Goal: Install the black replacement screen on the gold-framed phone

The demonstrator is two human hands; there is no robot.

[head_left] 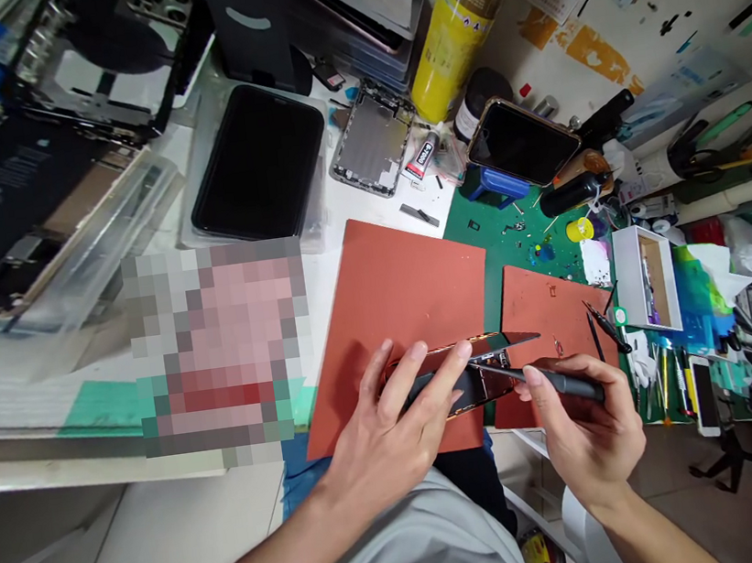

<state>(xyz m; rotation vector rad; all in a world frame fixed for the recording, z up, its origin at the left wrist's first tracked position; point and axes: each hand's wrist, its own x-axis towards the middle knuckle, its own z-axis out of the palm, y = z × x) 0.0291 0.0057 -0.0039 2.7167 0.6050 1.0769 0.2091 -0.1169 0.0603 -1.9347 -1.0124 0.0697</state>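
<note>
An opened phone (466,391) lies at the near edge of a reddish-brown mat (411,286), its inner parts showing. Its screen panel (501,340) is tilted up along the far side. My left hand (400,412) lies across the phone and holds it, with the fingers spread over the body and touching the panel. In my right hand (593,428) is a dark-handled tool (569,382), gripped between thumb and fingers. The thin tip of the tool points left into the gap between panel and body.
Beyond the mat are a metal phone frame (369,148), a black phone (260,163) and a phone propped on a blue stand (524,142). Tweezers (604,325) lie on a second mat (545,305) at right. A white box (645,278) stands farther right.
</note>
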